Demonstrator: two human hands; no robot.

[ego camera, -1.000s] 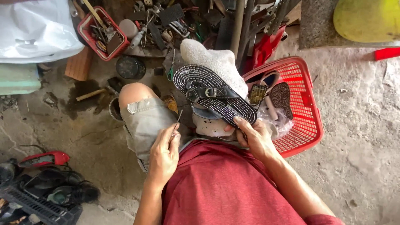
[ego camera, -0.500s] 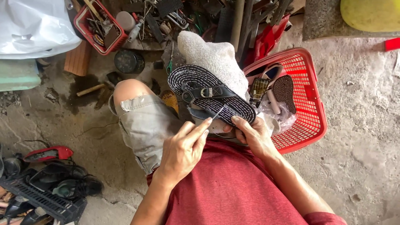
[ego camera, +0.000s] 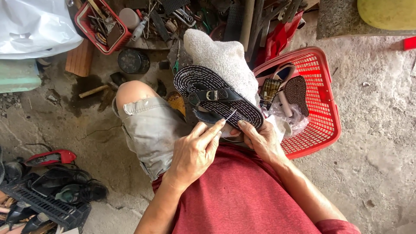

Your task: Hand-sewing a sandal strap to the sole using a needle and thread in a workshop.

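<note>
A black sandal [ego camera: 216, 93] with pale stitch lines and a buckled strap rests on a light towel [ego camera: 221, 56] over my knee. My right hand [ego camera: 260, 138] grips the sandal's near end from below. My left hand [ego camera: 195, 151] pinches a thin needle [ego camera: 229, 115] whose tip touches the sandal's near edge. My other knee, in grey shorts [ego camera: 151, 125], is to the left.
A red plastic basket [ego camera: 320, 108] with sandals and a clear bag stands at my right. Tools and a red tray [ego camera: 99, 21] clutter the far floor. Shoes lie on a black crate [ego camera: 47, 203] at lower left. A white bag [ego camera: 34, 26] is top left.
My left hand rose from beside my left knee to the sandal's near end, bringing the needle to its edge. The right hand has stayed on the sandal.
</note>
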